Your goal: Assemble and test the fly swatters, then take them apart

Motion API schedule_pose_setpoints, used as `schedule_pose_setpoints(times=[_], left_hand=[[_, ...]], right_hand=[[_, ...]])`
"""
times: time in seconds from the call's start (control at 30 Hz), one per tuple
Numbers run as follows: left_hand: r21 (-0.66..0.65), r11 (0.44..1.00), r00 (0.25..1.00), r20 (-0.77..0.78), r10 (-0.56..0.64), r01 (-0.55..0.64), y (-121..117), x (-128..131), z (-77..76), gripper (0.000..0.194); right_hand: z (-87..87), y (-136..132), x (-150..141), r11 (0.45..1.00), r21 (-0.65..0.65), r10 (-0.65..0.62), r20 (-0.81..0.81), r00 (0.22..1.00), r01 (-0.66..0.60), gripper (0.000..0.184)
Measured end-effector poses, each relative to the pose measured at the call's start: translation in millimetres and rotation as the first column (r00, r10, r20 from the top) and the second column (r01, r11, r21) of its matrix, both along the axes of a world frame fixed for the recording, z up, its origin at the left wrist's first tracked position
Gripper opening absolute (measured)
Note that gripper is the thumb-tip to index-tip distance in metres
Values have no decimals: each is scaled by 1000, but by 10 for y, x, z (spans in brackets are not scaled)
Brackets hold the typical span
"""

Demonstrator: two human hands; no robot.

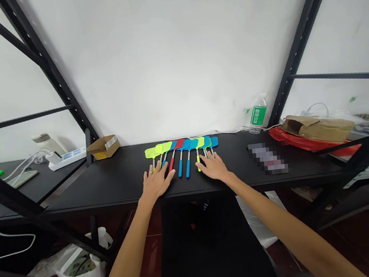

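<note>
Several small fly swatters lie side by side on the black tabletop, heads toward the wall and overlapping. A yellow-green fly swatter point(152, 153) is at the left end, a red fly swatter point(179, 143) near the middle, and a blue fly swatter point(214, 141) at the right end. My left hand point(156, 181) rests flat with fingers spread over the handles on the left. My right hand point(213, 167), fingers also spread, covers handles on the right. Between my hands, two blue handles show fully. Neither hand is wrapped round a handle.
An open cardboard box point(104, 148) and a power strip point(68, 158) stand left. At right are a bottle with a green label point(258, 116), a blurred flat item point(268, 158) and a red bag point(300, 142) under cardboard. Black metal posts point(62, 88) frame the table.
</note>
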State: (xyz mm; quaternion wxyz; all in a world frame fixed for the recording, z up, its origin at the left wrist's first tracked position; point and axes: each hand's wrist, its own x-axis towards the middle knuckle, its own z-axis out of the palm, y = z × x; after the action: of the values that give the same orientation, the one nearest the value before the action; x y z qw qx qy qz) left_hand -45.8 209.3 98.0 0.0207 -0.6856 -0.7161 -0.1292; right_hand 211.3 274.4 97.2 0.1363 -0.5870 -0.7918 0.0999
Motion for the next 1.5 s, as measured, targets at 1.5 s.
schedule_pose_setpoints(times=[1.5], left_hand=[[51, 983, 980, -105, -169, 175, -182, 161, 8, 50]], right_hand=[[69, 41, -52, 977, 186, -62, -220, 974, 104, 24]])
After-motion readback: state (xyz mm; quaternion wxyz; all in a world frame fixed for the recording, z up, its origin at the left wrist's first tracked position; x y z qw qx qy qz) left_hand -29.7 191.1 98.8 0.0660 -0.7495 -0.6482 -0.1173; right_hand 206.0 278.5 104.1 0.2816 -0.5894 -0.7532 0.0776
